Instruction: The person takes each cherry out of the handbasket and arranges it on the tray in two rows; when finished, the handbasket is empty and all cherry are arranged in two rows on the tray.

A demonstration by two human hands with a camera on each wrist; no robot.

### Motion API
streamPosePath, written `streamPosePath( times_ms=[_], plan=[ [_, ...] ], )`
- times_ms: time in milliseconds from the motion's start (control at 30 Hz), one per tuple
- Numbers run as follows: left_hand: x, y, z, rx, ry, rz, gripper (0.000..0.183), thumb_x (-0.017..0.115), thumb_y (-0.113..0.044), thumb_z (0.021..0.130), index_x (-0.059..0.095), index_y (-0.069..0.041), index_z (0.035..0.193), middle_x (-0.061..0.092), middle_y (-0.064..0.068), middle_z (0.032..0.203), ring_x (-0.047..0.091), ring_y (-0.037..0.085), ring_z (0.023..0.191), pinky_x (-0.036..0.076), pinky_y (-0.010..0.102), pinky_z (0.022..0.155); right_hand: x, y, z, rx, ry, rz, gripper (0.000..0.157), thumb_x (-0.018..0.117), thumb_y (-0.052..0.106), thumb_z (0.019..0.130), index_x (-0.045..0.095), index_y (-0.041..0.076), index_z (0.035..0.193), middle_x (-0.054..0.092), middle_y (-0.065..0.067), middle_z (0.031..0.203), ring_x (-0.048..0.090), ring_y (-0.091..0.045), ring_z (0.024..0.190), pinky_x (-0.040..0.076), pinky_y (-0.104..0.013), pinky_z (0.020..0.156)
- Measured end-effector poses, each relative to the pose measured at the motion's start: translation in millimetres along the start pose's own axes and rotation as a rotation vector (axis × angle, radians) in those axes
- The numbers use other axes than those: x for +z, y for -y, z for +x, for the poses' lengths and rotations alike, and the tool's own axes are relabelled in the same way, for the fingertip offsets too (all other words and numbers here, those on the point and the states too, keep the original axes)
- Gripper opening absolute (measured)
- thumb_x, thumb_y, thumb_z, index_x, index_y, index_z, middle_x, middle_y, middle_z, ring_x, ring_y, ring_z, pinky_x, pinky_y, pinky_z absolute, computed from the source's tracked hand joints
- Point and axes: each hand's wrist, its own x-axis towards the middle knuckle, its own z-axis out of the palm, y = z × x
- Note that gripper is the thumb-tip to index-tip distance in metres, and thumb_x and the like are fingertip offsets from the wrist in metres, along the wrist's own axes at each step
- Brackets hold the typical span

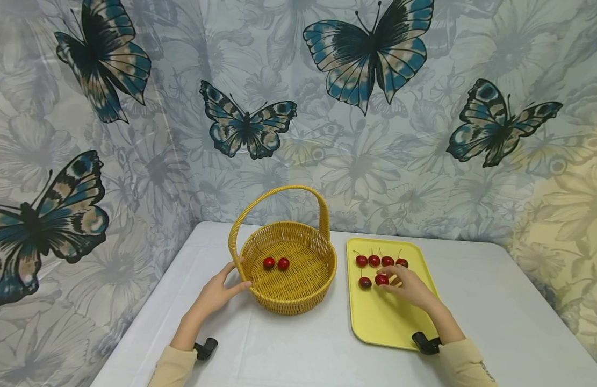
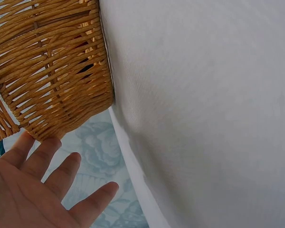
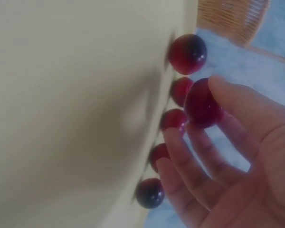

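A round wicker basket (image 1: pixel 288 306) with a tall arched handle stands on the table, two red cherries (image 1: pixel 276 264) inside it. My left hand (image 1: pixel 218 293) holds its left side at the foot of the handle; the thumb lies on the rim. In the left wrist view the other fingers (image 2: pixel 61 175) are spread, some tips at the wicker edge. Over the yellow tray (image 1: pixel 375 322), my right hand (image 1: pixel 408 289) pinches a dark red cherry (image 3: pixel 203 103) between thumb and fingers. Several stemmed cherries (image 1: pixel 374 260) line the tray's back, and another cherry (image 1: pixel 365 282) lies left of the hand.
A white cloth (image 1: pixel 298 355) covers the table. The tray lies to the right of the basket, a narrow strip of cloth between them. Behind the table hangs a fabric backdrop (image 1: pixel 375 161) printed with butterflies and flowers.
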Motion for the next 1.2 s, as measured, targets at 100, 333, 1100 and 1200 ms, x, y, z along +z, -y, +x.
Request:
streamPosePath(
  times_ms=[100, 333, 1100, 1200],
  plan=[
    [0.0, 0.1, 0.2, 0.006, 0.001, -0.001, 0.073, 0.062, -0.062, 0.077, 0.033, -0.040, 0.140, 0.034, 0.014, 0.147, 0.034, 0.044, 0.130, 0.032, 0.066, 0.096, 0.8, -1.5, 0.2, 0.027, 0.025, 0.010, 0.033, 0.068, 0.018, 0.084, 0.061, 0.001, 0.112, 0.062, -0.013, 0.104, 0.060, -0.016, 0.075, 0.050, -0.023, 0.064],
    [-0.1, 0.1, -0.3, 0.001, -0.001, -0.005, 0.072, 0.062, -0.061, 0.077, 0.033, -0.041, 0.140, 0.034, 0.014, 0.147, 0.033, 0.043, 0.131, 0.032, 0.066, 0.097, 3.0, -3.3, 3.7, 0.064, 0.041, -0.025, 0.033, 0.069, 0.018, 0.084, 0.061, 0.003, 0.112, 0.062, -0.012, 0.105, 0.058, -0.015, 0.076, 0.048, -0.025, 0.063],
    [-0.9, -1.5, 0.7, -0.002, 0.010, 0.008, 0.071, 0.062, -0.062, 0.077, 0.033, -0.043, 0.139, 0.034, 0.014, 0.147, 0.034, 0.043, 0.131, 0.032, 0.066, 0.096, -1.0, -2.1, 7.8, 0.135, 0.085, -0.067, 0.035, 0.072, 0.020, 0.081, 0.062, 0.003, 0.110, 0.062, -0.010, 0.098, 0.060, -0.018, 0.077, 0.049, -0.030, 0.063],
    [-0.7, -0.8, 1.0, 0.002, 0.010, 0.010, 0.072, 0.062, -0.062, 0.077, 0.033, -0.042, 0.139, 0.034, 0.013, 0.147, 0.034, 0.043, 0.130, 0.033, 0.066, 0.096, -2.8, 0.5, 8.0, 0.136, 0.075, -0.072, 0.033, 0.071, 0.019, 0.082, 0.063, 0.004, 0.110, 0.063, -0.013, 0.102, 0.060, -0.021, 0.080, 0.050, -0.033, 0.066]
  ],
)
